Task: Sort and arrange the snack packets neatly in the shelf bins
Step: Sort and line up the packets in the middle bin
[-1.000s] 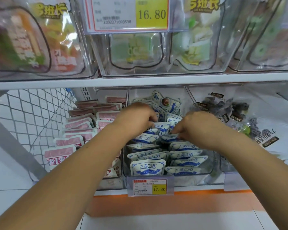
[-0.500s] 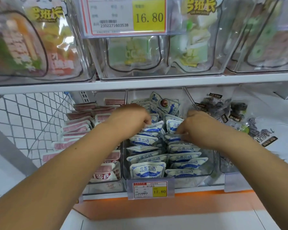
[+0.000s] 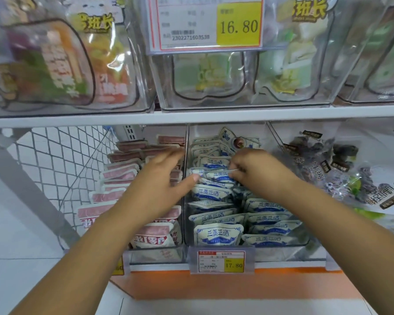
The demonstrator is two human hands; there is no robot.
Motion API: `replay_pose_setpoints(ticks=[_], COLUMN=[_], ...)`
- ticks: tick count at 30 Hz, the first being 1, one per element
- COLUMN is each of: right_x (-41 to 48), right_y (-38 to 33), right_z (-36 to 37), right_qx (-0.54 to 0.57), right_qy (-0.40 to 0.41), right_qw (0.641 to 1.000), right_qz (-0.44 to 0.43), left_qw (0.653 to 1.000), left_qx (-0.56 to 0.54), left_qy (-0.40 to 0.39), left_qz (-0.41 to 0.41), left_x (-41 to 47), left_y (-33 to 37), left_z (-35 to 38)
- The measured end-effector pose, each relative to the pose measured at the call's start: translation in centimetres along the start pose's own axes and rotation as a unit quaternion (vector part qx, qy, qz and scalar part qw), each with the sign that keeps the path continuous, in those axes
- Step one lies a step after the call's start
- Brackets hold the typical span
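Observation:
A clear middle bin (image 3: 187, 223) on the lower shelf holds two rows of white-and-blue snack packets (image 3: 217, 235). My right hand (image 3: 253, 169) reaches into its back half and pinches the top edge of one blue packet (image 3: 218, 175). My left hand (image 3: 162, 180) hovers over the divider between this bin and the left one, fingers spread, thumb tip touching a blue packet. The left bin holds pink-and-white packets (image 3: 121, 172) standing in rows.
A right bin holds dark wrapped snacks (image 3: 323, 164) and a big bag. Clear bins of large bags (image 3: 209, 80) fill the upper shelf (image 3: 191, 115). Price tags (image 3: 221, 261) hang at the bin fronts. A white wire mesh panel (image 3: 62, 160) stands at left.
My left hand has opened and shifted left from over the blue packets to the divider, fingers now spread. My right hand stays among the back blue packets. The camera moved closer.

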State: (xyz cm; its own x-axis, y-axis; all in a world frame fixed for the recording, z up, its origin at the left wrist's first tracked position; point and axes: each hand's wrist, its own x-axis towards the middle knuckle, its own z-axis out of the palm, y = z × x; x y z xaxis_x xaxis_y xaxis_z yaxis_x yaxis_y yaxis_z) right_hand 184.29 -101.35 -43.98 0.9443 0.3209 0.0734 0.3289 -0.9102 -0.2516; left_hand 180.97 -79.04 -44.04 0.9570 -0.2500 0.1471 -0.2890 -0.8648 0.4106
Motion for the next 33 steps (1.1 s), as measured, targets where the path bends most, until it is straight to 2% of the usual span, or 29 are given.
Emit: replay_pose_setpoints(ticks=[3,7,11,16,21,27,33], right_x=[-0.7,-0.5,-0.3,0.5,1.2,2.2,2.7], right_y=[0.0,-0.4,-1.0,-0.8,-0.5,-1.7,-2.0], right_z=[0.5,0.6,0.2,1.7,1.1,1.9,0.6], right_qx=[0.055,0.097,0.119,0.122,0.081,0.137,0.039], right_qy=[0.070,0.082,0.113,0.043,-0.099,-0.125,-0.243], right_qw=[0.996,0.992,0.987,0.991,0.991,0.982,0.969], right_qz=[-0.012,0.009,-0.001,0.017,0.034,0.037,0.019], left_qw=[0.999,0.997,0.996,0.995,0.996,0.995,0.995], left_qx=[-0.022,-0.027,-0.023,-0.033,-0.028,-0.033,-0.036], left_qy=[-0.027,-0.071,-0.075,-0.082,-0.080,-0.092,-0.089], left_qz=[0.010,0.022,0.036,0.041,0.038,0.028,0.022], left_x=[-0.6,-1.5,-1.7,-1.8,-1.7,-1.4,-1.9], left_y=[-0.7,-1.0,-1.4,-1.3,-1.3,-1.3,-0.8], left_z=[0.2,0.3,0.3,0.4,0.5,0.5,0.1])
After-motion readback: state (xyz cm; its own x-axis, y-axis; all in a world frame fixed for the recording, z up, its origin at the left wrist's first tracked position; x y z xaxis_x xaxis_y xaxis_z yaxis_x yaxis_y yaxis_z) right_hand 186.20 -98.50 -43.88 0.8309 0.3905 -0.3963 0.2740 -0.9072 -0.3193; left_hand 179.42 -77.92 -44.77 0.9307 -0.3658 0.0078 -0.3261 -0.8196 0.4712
